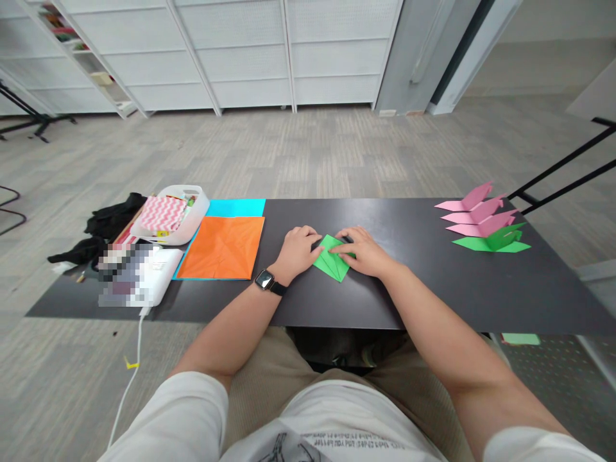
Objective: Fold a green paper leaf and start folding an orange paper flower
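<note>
A small green origami paper (337, 266), folded to a diamond with crease lines, lies on the dark table between my hands. My left hand (299, 251) holds its left corner, the thumb and fingertips at the edge. On the other side, my right hand (364, 251) has its fingers on the right part of the paper, covering that corner. What lies under the right fingertips is hidden. At the right end of the table stand several folded paper birds: pink ones (481, 212) in a row and a green one (495, 242) nearest me.
Orange paper sheets (221, 249) lie over blue sheets (238, 207) left of my hands. Beyond them stand a white basket (196, 215) with packets, a black cloth (115, 215) and a white device (166, 269) with a cable (138, 346). The table's front edge (337, 328) is close to my lap.
</note>
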Available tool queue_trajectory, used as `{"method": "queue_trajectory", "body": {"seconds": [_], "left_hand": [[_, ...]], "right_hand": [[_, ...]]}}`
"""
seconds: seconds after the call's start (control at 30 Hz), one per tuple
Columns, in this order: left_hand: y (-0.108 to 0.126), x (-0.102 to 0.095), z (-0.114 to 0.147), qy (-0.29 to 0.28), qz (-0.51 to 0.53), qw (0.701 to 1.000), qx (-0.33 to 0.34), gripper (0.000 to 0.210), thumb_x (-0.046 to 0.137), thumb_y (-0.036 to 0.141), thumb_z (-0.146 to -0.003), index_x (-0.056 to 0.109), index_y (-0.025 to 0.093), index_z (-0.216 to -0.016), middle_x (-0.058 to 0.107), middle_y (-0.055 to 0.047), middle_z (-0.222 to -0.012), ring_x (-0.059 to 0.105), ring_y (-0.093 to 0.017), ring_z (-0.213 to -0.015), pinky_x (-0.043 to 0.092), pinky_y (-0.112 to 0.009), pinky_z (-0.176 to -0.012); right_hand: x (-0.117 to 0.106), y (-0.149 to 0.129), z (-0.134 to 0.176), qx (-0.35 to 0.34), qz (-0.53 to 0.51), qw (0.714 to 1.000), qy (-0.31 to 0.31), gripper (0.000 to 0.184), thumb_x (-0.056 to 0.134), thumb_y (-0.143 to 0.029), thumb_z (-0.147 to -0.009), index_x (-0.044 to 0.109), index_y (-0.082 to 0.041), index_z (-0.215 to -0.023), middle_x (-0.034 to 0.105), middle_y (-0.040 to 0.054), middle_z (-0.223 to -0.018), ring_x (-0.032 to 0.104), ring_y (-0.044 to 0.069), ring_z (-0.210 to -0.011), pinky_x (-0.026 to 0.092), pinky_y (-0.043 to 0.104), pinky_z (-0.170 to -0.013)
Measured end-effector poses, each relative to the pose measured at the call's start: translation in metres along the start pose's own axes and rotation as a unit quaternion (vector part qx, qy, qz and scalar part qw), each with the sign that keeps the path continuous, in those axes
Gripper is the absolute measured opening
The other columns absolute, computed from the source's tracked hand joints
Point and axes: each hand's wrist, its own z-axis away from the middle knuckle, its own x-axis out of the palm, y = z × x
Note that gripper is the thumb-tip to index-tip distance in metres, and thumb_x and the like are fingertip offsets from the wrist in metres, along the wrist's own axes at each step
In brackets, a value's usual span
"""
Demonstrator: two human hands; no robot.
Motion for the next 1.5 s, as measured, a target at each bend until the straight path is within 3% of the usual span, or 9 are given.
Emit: {"method": "queue_trajectory", "body": {"seconds": [0.23,0.53,0.73,0.9,1.03,1.23,1.37,1.5], "left_hand": [[0.002,0.001,-0.003,-0.006,0.043,0.999,-0.017,0.023,0.068,0.032,-0.099,0.080,0.028,-0.118,0.074,-0.005,-0.124,0.065,-0.027,-0.117,0.050,-0.048,-0.109],[0.003,0.004,-0.005,0.008,0.100,0.995,-0.029,0.021,0.070,0.025,-0.096,0.073,0.028,-0.116,0.081,-0.001,-0.119,0.070,-0.025,-0.116,0.048,-0.048,-0.111],[0.005,0.004,-0.005,0.018,0.136,0.990,-0.033,0.035,0.071,0.017,-0.089,0.068,0.026,-0.123,0.080,-0.002,-0.113,0.071,-0.026,-0.113,0.049,-0.050,-0.110],[0.007,0.005,-0.006,0.017,0.148,0.989,-0.019,0.038,0.070,0.013,-0.088,0.067,0.024,-0.124,0.079,-0.002,-0.109,0.072,-0.024,-0.107,0.052,-0.047,-0.107],[0.009,0.004,-0.007,0.016,0.162,0.987,0.001,0.037,0.066,0.011,-0.088,0.067,0.023,-0.123,0.078,-0.003,-0.108,0.073,-0.023,-0.105,0.054,-0.045,-0.106],[0.011,0.002,-0.007,-0.003,0.115,0.993,-0.002,0.033,0.068,0.016,-0.092,0.069,0.024,-0.124,0.079,-0.002,-0.108,0.073,-0.023,-0.101,0.055,-0.043,-0.100],[0.011,-0.001,-0.005,-0.020,0.046,0.999,0.006,0.017,0.066,0.022,-0.098,0.074,0.025,-0.113,0.079,-0.003,-0.111,0.072,-0.025,-0.105,0.051,-0.044,-0.100],[0.011,-0.005,-0.004,-0.033,0.017,0.999,0.017,0.016,0.063,0.022,-0.101,0.076,0.026,-0.111,0.079,-0.003,-0.113,0.070,-0.024,-0.105,0.049,-0.042,-0.099]], "right_hand": [[0.001,0.004,-0.001,-0.015,-0.006,1.000,0.013,0.027,0.068,-0.024,-0.098,0.086,-0.036,-0.114,0.065,0.0090,-0.135,0.059,0.030,-0.130,0.046,0.057,-0.116],[0.001,0.007,-0.001,-0.014,-0.009,1.000,0.012,0.027,0.070,-0.024,-0.096,0.086,-0.037,-0.115,0.063,0.0086,-0.137,0.057,0.030,-0.133,0.045,0.054,-0.117],[0.002,0.005,-0.001,-0.012,-0.029,0.999,0.025,0.025,0.070,-0.023,-0.093,0.083,-0.032,-0.112,0.064,0.0088,-0.135,0.058,0.030,-0.131,0.046,0.052,-0.115],[0.000,0.001,-0.005,0.051,-0.038,0.995,0.073,0.032,0.069,-0.028,-0.093,0.071,-0.024,-0.125,0.069,0.0109,-0.121,0.063,0.029,-0.116,0.050,0.047,-0.106],[0.003,0.001,-0.008,0.099,-0.001,0.992,0.077,0.031,0.065,-0.029,-0.097,0.073,-0.025,-0.126,0.073,0.0102,-0.117,0.065,0.031,-0.113,0.047,0.049,-0.103],[0.007,0.004,-0.010,0.106,0.021,0.992,0.059,0.017,0.067,-0.022,-0.094,0.078,-0.029,-0.105,0.076,0.0054,-0.108,0.065,0.029,-0.108,0.044,0.047,-0.101],[0.005,0.002,-0.009,0.109,0.025,0.992,0.059,0.014,0.068,-0.020,-0.093,0.077,-0.028,-0.100,0.076,0.0044,-0.104,0.065,0.028,-0.105,0.042,0.046,-0.099],[0.002,0.000,-0.010,0.103,0.020,0.993,0.053,0.015,0.067,-0.017,-0.092,0.076,-0.027,-0.098,0.076,0.0030,-0.099,0.066,0.026,-0.102,0.040,0.044,-0.098]]}}
